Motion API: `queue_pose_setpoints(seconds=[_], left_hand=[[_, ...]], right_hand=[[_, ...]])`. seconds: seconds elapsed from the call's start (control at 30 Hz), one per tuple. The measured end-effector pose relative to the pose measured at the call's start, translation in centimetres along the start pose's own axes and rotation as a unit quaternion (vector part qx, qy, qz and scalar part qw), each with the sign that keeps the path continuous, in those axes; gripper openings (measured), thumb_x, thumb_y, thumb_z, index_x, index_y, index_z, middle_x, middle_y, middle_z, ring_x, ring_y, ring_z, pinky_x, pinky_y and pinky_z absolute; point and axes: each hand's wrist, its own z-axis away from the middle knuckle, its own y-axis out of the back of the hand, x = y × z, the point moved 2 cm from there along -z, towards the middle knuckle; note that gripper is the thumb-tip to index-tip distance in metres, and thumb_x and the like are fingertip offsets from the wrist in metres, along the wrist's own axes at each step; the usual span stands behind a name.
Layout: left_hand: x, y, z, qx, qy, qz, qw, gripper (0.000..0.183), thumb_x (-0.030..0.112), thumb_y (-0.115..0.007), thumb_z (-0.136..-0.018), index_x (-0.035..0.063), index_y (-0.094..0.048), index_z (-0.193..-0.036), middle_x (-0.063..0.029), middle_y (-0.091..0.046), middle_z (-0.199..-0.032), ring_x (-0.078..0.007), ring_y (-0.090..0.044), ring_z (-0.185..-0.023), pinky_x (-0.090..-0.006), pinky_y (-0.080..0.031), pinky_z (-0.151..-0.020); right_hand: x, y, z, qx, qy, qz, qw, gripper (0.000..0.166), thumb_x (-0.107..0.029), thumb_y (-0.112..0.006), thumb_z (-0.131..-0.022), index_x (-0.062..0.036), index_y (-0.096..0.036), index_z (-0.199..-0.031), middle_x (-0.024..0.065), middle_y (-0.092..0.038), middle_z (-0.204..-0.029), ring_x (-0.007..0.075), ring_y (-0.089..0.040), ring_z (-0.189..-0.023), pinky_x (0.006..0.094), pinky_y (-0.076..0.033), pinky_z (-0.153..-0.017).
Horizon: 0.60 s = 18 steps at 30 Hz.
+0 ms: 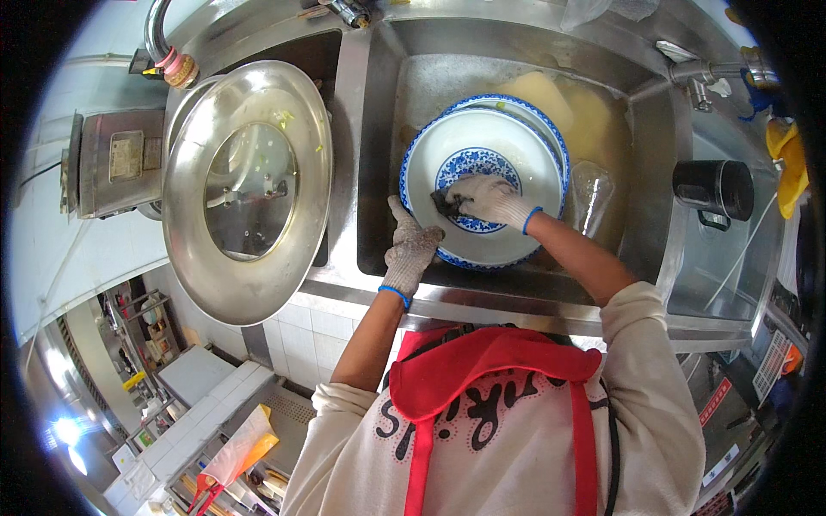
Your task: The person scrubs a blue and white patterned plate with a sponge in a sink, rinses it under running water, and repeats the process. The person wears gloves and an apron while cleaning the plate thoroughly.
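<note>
My left hand [409, 246], in a knitted work glove with a blue cuff, grips the lower left rim of a blue-and-white porcelain dish [471, 126]. The gloved fingers of my right hand [487, 195] press a dark scouring pad [445, 203] onto the dish's patterned centre, hiding part of the motif. Beneath this dish sits another blue-rimmed dish [555, 132], mostly covered and showing at the upper right. Both are inside a stainless steel sink basin [445, 61]. Cloudy yellowish water and a clear plastic piece [590, 190] lie to their right.
A large steel lid with a glass centre [187, 213] leans over the left basin, with food scraps on it. A hose tap [177, 68] hangs above it. On the right ledge stands a black mug [713, 190], below a wall tap [700, 90]. The sink's front edge [516, 306] runs before me.
</note>
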Motion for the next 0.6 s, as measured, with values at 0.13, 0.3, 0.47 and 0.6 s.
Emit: queue_pose_setpoints(seconds=[0.13,0.3,0.47,0.6], left_hand=[[0.4,0.2,0.2,-0.006,0.015,0.007,1.000,0.096,0.012,-0.061,-0.072,0.0081,0.007,-0.140,-0.0192,-0.062,-0.099,-0.0245,-0.065,-0.065,-0.0336,-0.050,-0.072],[-2.1,-1.1,-1.9,0.023,-0.016,-0.006,1.000,0.098,0.013,-0.062,-0.071,0.0094,0.007,-0.140,-0.0193,-0.061,-0.102,-0.0256,-0.066,-0.071,-0.0349,-0.048,-0.078],[-1.5,-0.7,-1.3,0.030,0.001,-0.056,0.998,0.097,0.014,-0.062,-0.072,0.0105,0.007,-0.140,-0.0195,-0.060,-0.105,-0.0267,-0.066,-0.078,-0.0364,-0.044,-0.087],[-0.1,0.0,-0.1,0.000,0.015,-0.008,1.000,0.097,0.016,-0.062,-0.072,0.0097,0.007,-0.140,-0.0207,-0.059,-0.107,-0.0290,-0.064,-0.086,-0.0379,-0.042,-0.089]], right_hand=[[-0.5,0.5,-1.1,0.082,-0.072,0.037,0.993,0.021,-0.019,-0.048,-0.083,-0.0092,-0.054,-0.101,0.0129,-0.054,-0.103,0.0309,-0.053,-0.096,0.0388,-0.043,-0.088],[-1.1,0.8,0.0,-0.043,0.024,-0.061,0.997,0.019,-0.020,-0.047,-0.085,-0.0112,-0.052,-0.101,0.0110,-0.056,-0.099,0.0274,-0.057,-0.091,0.0370,-0.045,-0.084],[1.0,7.2,4.9,0.103,-0.186,-0.201,0.956,0.021,-0.020,-0.043,-0.085,-0.0102,-0.054,-0.100,0.0116,-0.057,-0.100,0.0273,-0.058,-0.091,0.0344,-0.043,-0.086],[3.2,11.1,9.4,0.085,-0.308,-0.120,0.940,0.047,-0.042,-0.044,-0.082,-0.0094,-0.054,-0.115,0.0176,-0.055,-0.115,0.0298,-0.052,-0.107,0.0378,-0.037,-0.095]])
